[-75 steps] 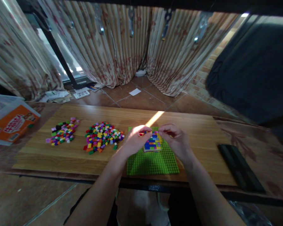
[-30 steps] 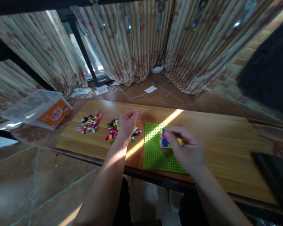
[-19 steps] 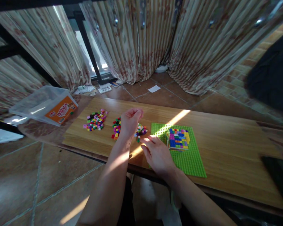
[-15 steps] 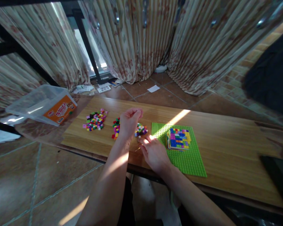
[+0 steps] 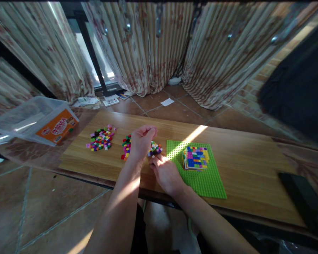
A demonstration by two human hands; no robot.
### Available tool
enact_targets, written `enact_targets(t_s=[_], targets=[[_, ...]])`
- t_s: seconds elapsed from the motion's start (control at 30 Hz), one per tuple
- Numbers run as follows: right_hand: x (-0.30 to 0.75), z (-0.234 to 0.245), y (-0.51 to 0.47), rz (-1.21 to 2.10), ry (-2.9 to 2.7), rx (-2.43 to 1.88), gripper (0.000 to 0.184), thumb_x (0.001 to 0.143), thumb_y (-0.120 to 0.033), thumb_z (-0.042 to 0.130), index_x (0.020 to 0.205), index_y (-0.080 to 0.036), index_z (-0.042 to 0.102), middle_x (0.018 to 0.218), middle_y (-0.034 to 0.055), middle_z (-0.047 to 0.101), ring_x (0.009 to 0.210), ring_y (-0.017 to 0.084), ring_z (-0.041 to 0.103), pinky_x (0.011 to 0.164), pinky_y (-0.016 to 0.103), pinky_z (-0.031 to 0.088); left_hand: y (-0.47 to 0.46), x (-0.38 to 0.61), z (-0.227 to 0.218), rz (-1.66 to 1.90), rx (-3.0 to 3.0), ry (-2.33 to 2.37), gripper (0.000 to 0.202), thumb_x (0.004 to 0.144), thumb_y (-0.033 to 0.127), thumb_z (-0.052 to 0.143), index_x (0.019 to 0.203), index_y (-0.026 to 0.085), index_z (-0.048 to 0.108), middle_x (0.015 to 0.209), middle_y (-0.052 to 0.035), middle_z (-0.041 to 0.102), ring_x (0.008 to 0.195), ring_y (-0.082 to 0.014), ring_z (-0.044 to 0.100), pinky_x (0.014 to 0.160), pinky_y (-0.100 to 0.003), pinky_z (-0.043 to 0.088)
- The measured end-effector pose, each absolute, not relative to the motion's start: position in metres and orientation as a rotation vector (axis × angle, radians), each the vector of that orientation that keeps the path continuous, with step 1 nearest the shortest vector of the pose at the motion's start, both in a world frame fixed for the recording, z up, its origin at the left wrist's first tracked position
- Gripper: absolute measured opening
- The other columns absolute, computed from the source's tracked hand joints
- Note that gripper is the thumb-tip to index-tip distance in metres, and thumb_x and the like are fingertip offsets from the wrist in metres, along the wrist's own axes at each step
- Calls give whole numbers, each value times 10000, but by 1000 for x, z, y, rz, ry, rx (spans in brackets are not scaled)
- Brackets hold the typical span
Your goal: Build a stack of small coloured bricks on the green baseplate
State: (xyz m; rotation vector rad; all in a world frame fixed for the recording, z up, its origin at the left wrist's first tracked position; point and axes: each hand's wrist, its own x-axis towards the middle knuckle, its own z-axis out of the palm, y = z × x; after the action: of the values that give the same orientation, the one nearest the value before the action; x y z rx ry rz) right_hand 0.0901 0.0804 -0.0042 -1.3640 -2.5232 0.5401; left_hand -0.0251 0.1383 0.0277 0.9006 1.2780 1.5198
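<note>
My left hand (image 5: 141, 144) hovers over the middle pile of small coloured toy bricks (image 5: 127, 145), its fingers curled together. Whatever they may hold is hidden. At the pile's near right edge is my right hand (image 5: 167, 175), palm down, fingertips bent close together by the loose white and dark bricks (image 5: 155, 149). Too little shows to tell what is between them. Just right of this hand lies a green studded baseplate (image 5: 213, 181). A layered block of multicoloured bricks (image 5: 195, 157) sits on it.
Another brick pile (image 5: 102, 138) lies farther left on the wooden table (image 5: 243, 155). A clear plastic box with an orange label (image 5: 57, 127) stands beyond the left end. A dark flat object (image 5: 303, 197) rests at the right. Striped curtains (image 5: 159, 53) hang behind.
The view has shifted slightly, moving the scene a little to the left. My right fingertips have drawn closer together at the pile's edge. My left hand keeps its curled shape above the bricks.
</note>
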Motion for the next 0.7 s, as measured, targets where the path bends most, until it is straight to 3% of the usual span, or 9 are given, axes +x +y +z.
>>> enact_targets(t_s=[0.23, 0.7], targets=[[91, 5, 84, 597, -2546, -1361, 292, 911, -60, 413, 1108, -109, 623, 1084, 135, 648, 992, 214, 598, 871, 304, 475, 140, -16, 25, 1489, 942, 1288, 217, 663, 327, 729, 774, 142, 704, 716, -34, 690, 758, -139, 632, 792, -280, 498], [85, 14, 83, 455, -2631, -1489, 252, 936, -124, 408, 1077, -161, 614, 1045, 112, 664, 887, 225, 649, 658, 301, 534, 142, -12, 24, 1486, 932, 1313, 197, 667, 294, 737, 780, 136, 707, 763, -42, 708, 781, -139, 656, 822, -295, 516]])
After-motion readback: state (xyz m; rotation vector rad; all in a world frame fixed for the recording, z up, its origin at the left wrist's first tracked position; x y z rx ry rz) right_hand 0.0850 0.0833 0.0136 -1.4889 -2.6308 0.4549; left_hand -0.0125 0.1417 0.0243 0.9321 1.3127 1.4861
